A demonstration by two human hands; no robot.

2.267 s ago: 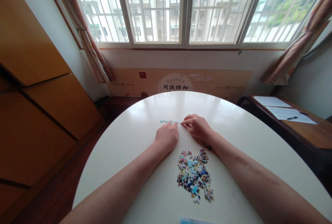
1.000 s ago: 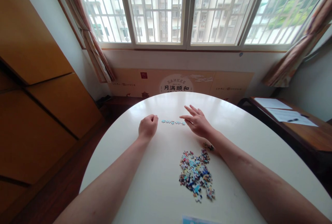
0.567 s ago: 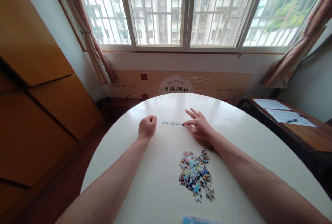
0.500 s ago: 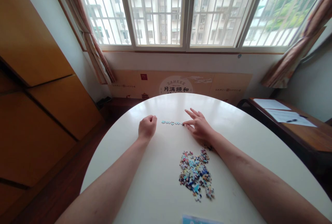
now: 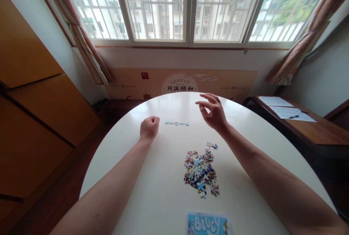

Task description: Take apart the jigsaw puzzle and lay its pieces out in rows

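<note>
A short row of joined light-blue puzzle pieces lies on the round white table. My left hand rests on the table as a closed fist, just left of that row, with nothing visible in it. My right hand hovers above the table to the right of the row, fingers apart and slightly curled, holding nothing. A heap of loose colourful puzzle pieces lies nearer to me between my forearms, with a few stray pieces at its far edge.
A blue printed card or box lid lies at the table's near edge. A wooden side table with papers and a pen stands at right. Wooden cabinets are at left. A barred window and curtains are behind.
My right hand has lifted off the end of the joined row and now hovers open above the table. The left fist has stayed put. The view has tilted down, showing the blue card.
</note>
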